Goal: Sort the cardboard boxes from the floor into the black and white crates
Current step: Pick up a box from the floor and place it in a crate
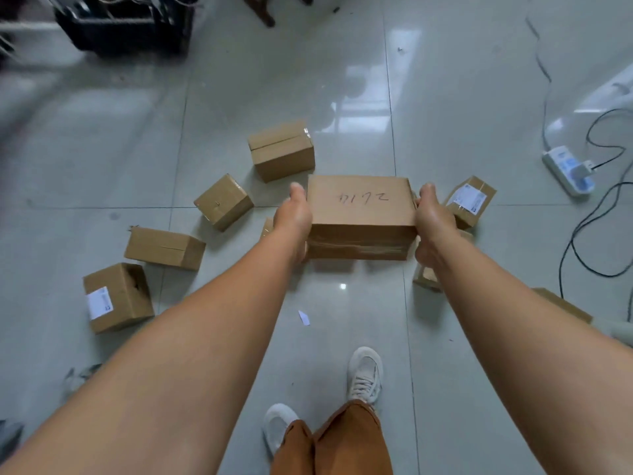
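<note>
Both hands, left hand [294,214] and right hand [432,214], are gripping the handwritten cardboard box [359,214] by its ends, the grip closed on it; carrying it to the black crate [126,36] or a white one is judged next.

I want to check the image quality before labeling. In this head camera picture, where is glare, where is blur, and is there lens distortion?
Head view: window glare lies on the glossy floor tiles beyond the held box; the black crate and the top left corner are smeared by blur; the wide lens bends tile lines and stretches the forearms; the handwriting on the box and both hands, left hand and right hand, are sharp.
</note>
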